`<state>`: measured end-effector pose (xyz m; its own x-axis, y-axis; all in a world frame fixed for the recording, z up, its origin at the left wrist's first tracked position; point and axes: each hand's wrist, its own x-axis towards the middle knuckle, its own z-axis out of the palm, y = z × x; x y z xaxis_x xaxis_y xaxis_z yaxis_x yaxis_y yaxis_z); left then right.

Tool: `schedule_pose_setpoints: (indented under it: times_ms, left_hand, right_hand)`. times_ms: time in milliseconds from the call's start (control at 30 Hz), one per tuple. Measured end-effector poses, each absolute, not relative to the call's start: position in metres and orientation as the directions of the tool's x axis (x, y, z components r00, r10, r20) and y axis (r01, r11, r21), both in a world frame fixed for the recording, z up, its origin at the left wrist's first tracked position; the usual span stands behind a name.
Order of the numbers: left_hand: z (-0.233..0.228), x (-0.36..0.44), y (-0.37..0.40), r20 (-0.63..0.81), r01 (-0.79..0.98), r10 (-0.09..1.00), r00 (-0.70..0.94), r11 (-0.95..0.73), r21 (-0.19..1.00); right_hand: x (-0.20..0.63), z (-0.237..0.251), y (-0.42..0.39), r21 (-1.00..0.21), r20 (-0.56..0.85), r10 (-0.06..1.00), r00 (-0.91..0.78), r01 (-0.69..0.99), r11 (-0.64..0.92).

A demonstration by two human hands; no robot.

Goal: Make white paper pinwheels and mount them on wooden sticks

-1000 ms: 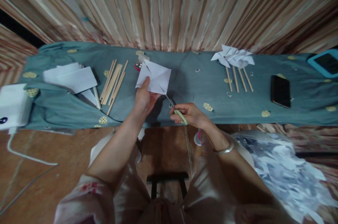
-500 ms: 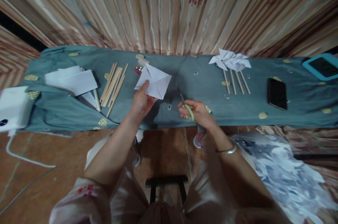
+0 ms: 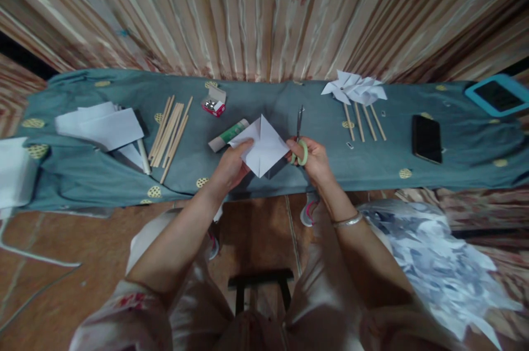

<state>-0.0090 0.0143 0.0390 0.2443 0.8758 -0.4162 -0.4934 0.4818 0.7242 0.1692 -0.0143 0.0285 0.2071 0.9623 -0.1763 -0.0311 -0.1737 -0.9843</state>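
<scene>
The left hand pinches a creased white paper square just above the teal cloth; the right hand grips green-handled scissors, blades pointing away. With the sheet unsupported and held by one corner, a cut could wander off the crease or nick the fingers.

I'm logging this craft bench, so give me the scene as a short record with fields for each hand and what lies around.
left hand: holds the white paper square by its left edge
right hand: grips the green-handled scissors, blades pointing away
surface: teal cloth
left of the paper: glue stick, wooden sticks, paper stack
right of the paper: paper pinwheels, black phone
</scene>
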Motion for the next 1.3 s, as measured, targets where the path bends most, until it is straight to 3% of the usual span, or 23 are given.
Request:
schedule_pose_setpoints:
  times_ms: [267, 533, 800, 1033, 1300]
  left_hand:
    - [0.022, -0.008, 0.014, -0.362, -0.422, 0.874, 0.323, 0.476, 0.772]
    - [0.037, -0.010, 0.013, -0.371, -0.478, 0.845, 0.385, 0.526, 0.703]
    - [0.034, -0.006, 0.010, -0.300, -0.512, 0.867, 0.398, 0.482, 0.712]
    - [0.024, 0.013, 0.006, -0.203, -0.495, 0.937, 0.283, 0.324, 0.806]
    - [0.030, 0.010, 0.016, -0.332, -0.654, 0.941, 0.064, 0.291, 0.698]
  right_hand:
    - [0.168, 0.028, -0.013, -0.977, -0.209, 0.960, 0.187, -0.089, -0.195]
    - [0.164, 0.027, -0.014, -0.971, -0.234, 0.958, 0.164, -0.098, -0.220]
    - [0.153, 0.020, -0.010, -0.956, -0.216, 0.924, 0.314, -0.261, -0.135]
    - [0.136, 0.021, -0.008, -0.996, -0.091, 0.933, 0.348, -0.026, -0.088]
    - [0.127, 0.018, -0.014, -0.984, -0.046, 0.970, 0.240, 0.157, -0.086]
